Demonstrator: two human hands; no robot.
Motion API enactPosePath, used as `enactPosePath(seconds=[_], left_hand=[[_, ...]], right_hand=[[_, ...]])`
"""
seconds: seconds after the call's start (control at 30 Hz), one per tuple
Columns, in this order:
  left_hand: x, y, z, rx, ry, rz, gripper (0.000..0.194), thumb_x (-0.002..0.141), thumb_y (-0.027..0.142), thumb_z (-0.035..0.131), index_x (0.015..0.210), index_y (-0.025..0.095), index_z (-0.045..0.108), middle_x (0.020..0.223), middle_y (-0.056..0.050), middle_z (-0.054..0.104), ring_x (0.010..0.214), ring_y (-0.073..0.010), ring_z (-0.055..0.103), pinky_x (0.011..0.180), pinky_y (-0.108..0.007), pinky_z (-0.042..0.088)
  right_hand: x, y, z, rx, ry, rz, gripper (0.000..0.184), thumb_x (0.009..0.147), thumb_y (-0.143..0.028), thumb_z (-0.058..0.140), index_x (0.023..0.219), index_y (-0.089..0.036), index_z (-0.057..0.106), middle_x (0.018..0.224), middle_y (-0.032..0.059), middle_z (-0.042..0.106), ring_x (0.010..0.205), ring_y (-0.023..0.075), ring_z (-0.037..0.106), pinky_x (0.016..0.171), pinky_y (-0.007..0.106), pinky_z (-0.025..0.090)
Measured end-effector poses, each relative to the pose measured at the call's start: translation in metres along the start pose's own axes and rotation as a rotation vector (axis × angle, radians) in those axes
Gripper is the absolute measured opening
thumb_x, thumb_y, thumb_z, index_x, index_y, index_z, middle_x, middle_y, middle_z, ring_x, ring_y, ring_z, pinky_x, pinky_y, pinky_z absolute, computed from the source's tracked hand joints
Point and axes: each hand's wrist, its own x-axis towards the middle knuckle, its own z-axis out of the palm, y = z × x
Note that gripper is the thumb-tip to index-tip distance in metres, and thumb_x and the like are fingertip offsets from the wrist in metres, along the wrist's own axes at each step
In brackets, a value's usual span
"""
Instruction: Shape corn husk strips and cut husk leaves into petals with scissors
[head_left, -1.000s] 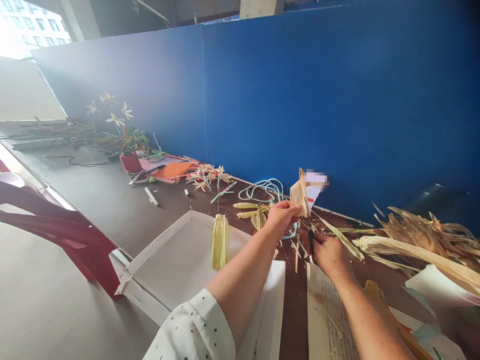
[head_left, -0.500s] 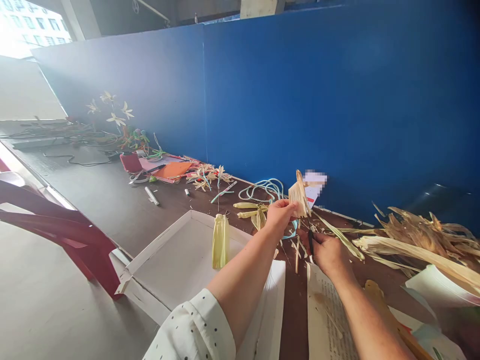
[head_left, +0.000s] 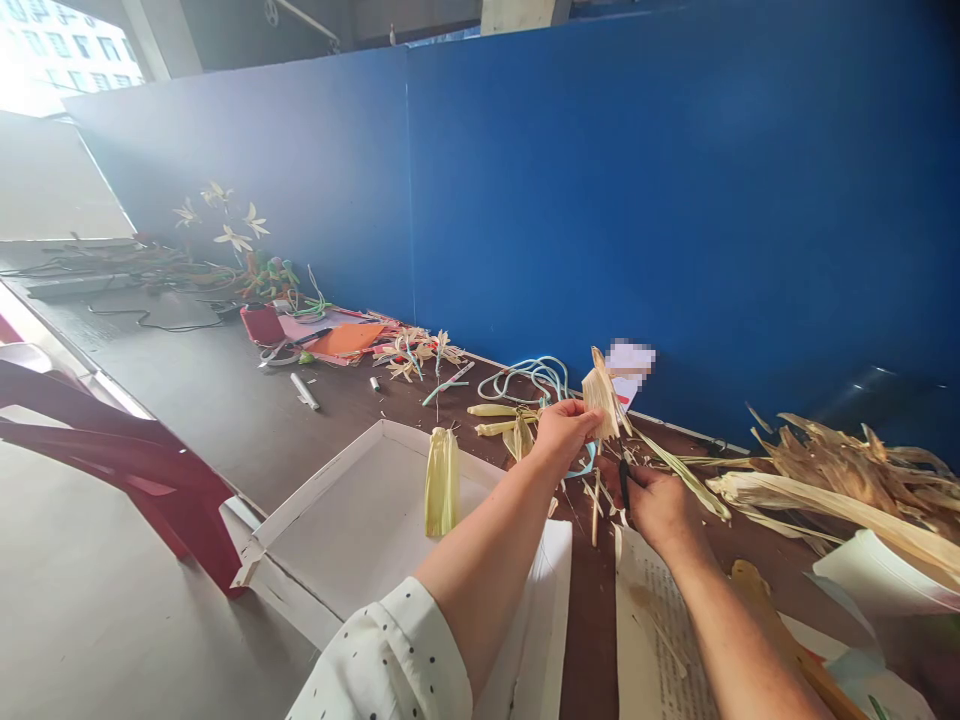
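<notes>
Pinched in the fingers of my left hand (head_left: 566,432) is a folded piece of pale dried corn husk (head_left: 601,395), held up above the table. My right hand (head_left: 660,508) is closed around dark-handled scissors (head_left: 624,478), whose blades point up at the husk's lower edge; how far the blades are apart I cannot tell. Husk scraps and thin strips (head_left: 596,510) lie on the table under both hands. To the left, a greenish husk piece (head_left: 442,482) on a thin wire rests at the white tray. Rolled yellow husks (head_left: 501,420) lie beyond my left wrist.
A shallow white cardboard tray (head_left: 315,505) sits left of my forearms. Dried husks (head_left: 847,465) are heaped at right, near a white tub (head_left: 885,570). A printed sheet (head_left: 660,620) lies below my right hand. A blue partition (head_left: 600,200) stands behind the table; a red chair (head_left: 150,470) is at left.
The husk in my left hand has turned and tipped slightly, showing a broader face. Both hands have moved very little.
</notes>
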Motion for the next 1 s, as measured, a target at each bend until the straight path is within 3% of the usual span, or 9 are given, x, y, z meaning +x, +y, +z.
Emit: enactPosePath(seconds=[0.23, 0.8, 1.0], left_hand=[[-0.001, 0.001, -0.001, 0.002, -0.008, 0.007, 0.022, 0.066, 0.029, 0.07, 0.062, 0.015, 0.053, 0.053, 0.003, 0.047, 0.048, -0.0051, 0.041, 0.047, -0.016, 0.037], [-0.005, 0.004, 0.001, 0.047, -0.025, 0.006, 0.019, 0.068, 0.026, 0.067, 0.059, 0.015, 0.053, 0.051, 0.004, 0.047, 0.046, -0.005, 0.039, 0.044, -0.017, 0.032], [-0.009, 0.004, 0.007, 0.018, -0.074, -0.059, 0.02, 0.066, 0.024, 0.068, 0.059, 0.016, 0.051, 0.051, 0.003, 0.048, 0.045, -0.0046, 0.04, 0.044, -0.017, 0.031]], right_hand=[[0.0, -0.002, -0.001, 0.012, -0.032, 0.083, 0.042, 0.074, -0.055, 0.054, 0.05, -0.021, 0.061, 0.045, 0.0017, 0.057, 0.044, 0.0166, 0.051, 0.047, 0.028, 0.034], [-0.003, -0.011, -0.001, 0.203, -0.004, -0.026, 0.048, 0.073, -0.06, 0.053, 0.044, -0.022, 0.057, 0.043, 0.0024, 0.054, 0.04, 0.0138, 0.045, 0.042, 0.027, 0.031], [0.001, -0.005, 0.004, 0.123, 0.049, 0.01, 0.051, 0.076, -0.061, 0.049, 0.046, -0.021, 0.057, 0.042, 0.0018, 0.054, 0.037, 0.0123, 0.043, 0.04, 0.026, 0.03]])
